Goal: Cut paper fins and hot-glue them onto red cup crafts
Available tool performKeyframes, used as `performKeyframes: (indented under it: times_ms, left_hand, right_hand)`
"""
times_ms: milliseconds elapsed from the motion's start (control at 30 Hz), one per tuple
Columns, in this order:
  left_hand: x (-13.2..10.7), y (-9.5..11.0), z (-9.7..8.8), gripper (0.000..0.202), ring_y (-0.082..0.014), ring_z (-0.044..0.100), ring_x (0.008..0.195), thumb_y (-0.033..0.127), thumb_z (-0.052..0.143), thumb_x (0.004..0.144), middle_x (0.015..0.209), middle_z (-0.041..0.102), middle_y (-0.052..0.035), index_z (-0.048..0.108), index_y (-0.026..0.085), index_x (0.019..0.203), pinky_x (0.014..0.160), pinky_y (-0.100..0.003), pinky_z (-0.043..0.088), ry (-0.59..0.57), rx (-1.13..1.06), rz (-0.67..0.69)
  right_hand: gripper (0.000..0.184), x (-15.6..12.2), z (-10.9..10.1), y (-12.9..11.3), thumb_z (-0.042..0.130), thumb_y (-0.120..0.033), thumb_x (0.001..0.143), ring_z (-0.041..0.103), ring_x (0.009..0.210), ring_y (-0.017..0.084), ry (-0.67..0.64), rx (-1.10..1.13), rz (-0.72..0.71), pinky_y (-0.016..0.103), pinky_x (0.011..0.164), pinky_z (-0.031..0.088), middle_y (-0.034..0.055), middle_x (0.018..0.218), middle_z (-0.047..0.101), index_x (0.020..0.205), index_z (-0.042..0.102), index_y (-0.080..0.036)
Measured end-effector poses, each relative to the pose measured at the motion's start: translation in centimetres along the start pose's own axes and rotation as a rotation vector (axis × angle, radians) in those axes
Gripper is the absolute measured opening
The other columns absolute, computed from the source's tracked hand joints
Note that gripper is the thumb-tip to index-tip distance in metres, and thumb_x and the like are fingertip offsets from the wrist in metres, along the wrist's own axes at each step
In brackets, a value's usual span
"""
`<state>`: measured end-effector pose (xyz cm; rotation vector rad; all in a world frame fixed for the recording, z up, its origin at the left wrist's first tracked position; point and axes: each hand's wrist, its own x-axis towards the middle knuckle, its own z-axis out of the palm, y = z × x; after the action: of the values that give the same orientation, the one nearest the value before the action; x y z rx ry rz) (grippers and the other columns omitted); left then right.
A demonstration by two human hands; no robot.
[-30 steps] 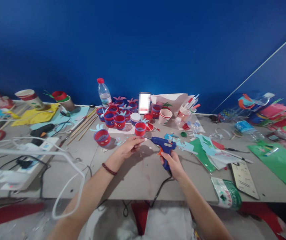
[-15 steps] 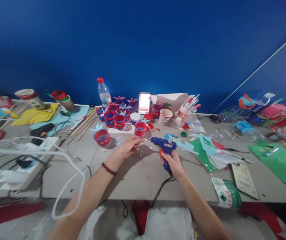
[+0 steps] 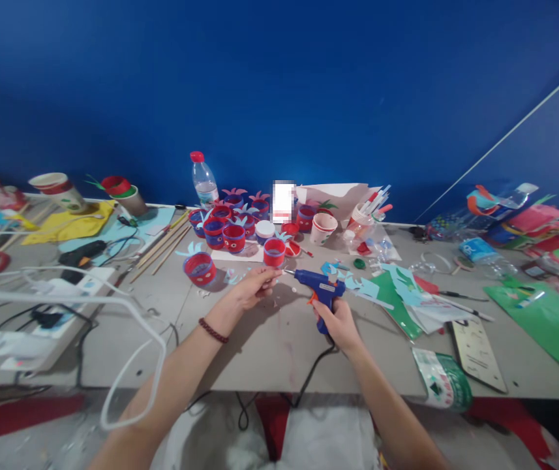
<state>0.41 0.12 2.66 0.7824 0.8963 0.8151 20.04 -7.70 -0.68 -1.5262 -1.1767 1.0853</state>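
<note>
A blue hot glue gun (image 3: 322, 287) with an orange trigger is gripped in my right hand (image 3: 338, 322), its nozzle pointing left. Close to the nozzle tip, my left hand (image 3: 256, 287) is closed in a pinch; whatever lies between the fingertips is too small to make out. Just behind those fingers stands a red and blue cup (image 3: 274, 253). Left of my left hand sits another red and blue cup (image 3: 199, 269) with light blue paper strips at its rim. Several similar decorated cups (image 3: 233, 239) are grouped farther back.
At left lie a white power strip (image 3: 64, 323) and a looping white cable (image 3: 162, 352). Wooden sticks (image 3: 162, 247) and a plastic bottle (image 3: 205, 183) are behind. Paper cups (image 3: 323, 228), paper scraps (image 3: 406, 287) and green sheets (image 3: 543, 323) spread to the right. A black cord (image 3: 312, 372) trails off the front edge.
The glue gun's nozzle has shifted very slightly left and down toward my left fingertips. My left hand stays almost in place.
</note>
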Motion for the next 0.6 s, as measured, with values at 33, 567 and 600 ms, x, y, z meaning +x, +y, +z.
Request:
performKeyframes:
  times_ms: [33,567,600]
  left_hand:
    - [0.04,-0.03,-0.04,0.038,-0.0001,0.021,0.040,0.031,0.082,0.054,0.045,0.034,0.0096,0.047,0.015,0.057,0.039,-0.017,0.009,-0.003,-0.004,0.000]
    - [0.66,-0.37,-0.66,0.035,0.0000,0.023,0.041,0.028,0.082,0.055,0.048,0.035,0.0088,0.050,0.013,0.059,0.040,-0.016,0.010,-0.013,-0.068,-0.017]
    - [0.73,-0.40,-0.73,0.035,-0.0001,0.023,0.041,0.028,0.082,0.056,0.048,0.035,0.0090,0.051,0.013,0.059,0.040,-0.017,0.009,-0.011,-0.068,-0.015]
  right_hand:
    - [0.039,-0.06,0.01,-0.09,0.065,-0.049,0.066,0.042,0.039,0.009,0.010,-0.009,-0.003,0.022,0.038,0.035,0.0001,0.044,0.048,0.049,0.051,-0.017]
    - [0.032,-0.53,-0.24,-0.45,0.057,-0.038,0.075,0.044,0.041,0.013,0.058,-0.272,-0.283,0.025,0.044,0.038,0.0001,0.042,0.049,0.050,0.053,-0.019]
    - [0.031,-0.52,-0.24,-0.41,0.057,-0.038,0.075,0.044,0.041,0.012,0.064,-0.274,-0.290,0.025,0.044,0.038,-0.0003,0.042,0.049,0.050,0.052,-0.019]
